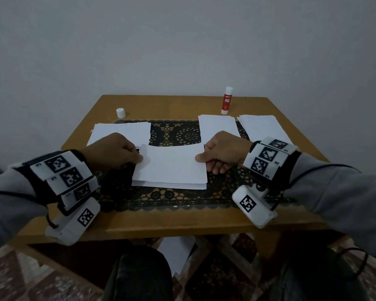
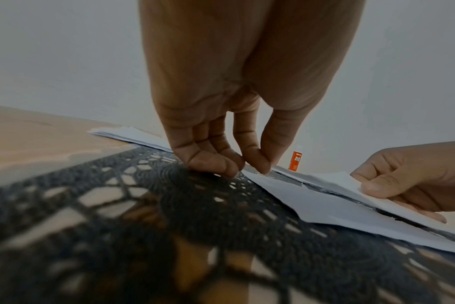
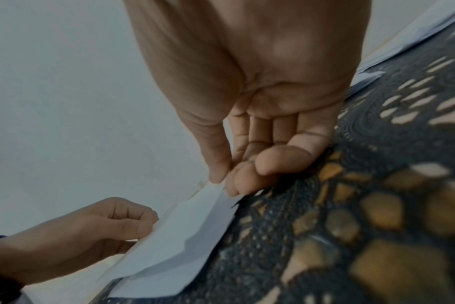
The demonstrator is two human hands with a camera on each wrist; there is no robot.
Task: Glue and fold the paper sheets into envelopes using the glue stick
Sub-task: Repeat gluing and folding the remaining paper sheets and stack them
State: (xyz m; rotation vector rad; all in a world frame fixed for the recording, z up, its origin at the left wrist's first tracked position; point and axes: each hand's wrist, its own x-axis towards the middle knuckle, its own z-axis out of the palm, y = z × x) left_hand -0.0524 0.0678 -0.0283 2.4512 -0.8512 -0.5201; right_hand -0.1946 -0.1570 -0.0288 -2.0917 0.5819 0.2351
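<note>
White, thin and limp, the folded paper sheet (image 1: 172, 166) lies at the middle of the black lace mat (image 1: 178, 198), its upper flap raised slightly. Left hand (image 1: 113, 152) pinches the flap's left edge between thumb and curled fingers; right hand (image 1: 223, 152) pinches the right edge the same way. It looks light and easily creased, so holding it by opposite edges seems wise. Uncapped, the glue stick (image 1: 226, 101) stands at the far right, its cap (image 1: 120, 112) well apart at the far left. Paper stacks (image 1: 263, 127) lie on the wooden tabletop (image 1: 182, 222) against a plain grey wall.
</note>
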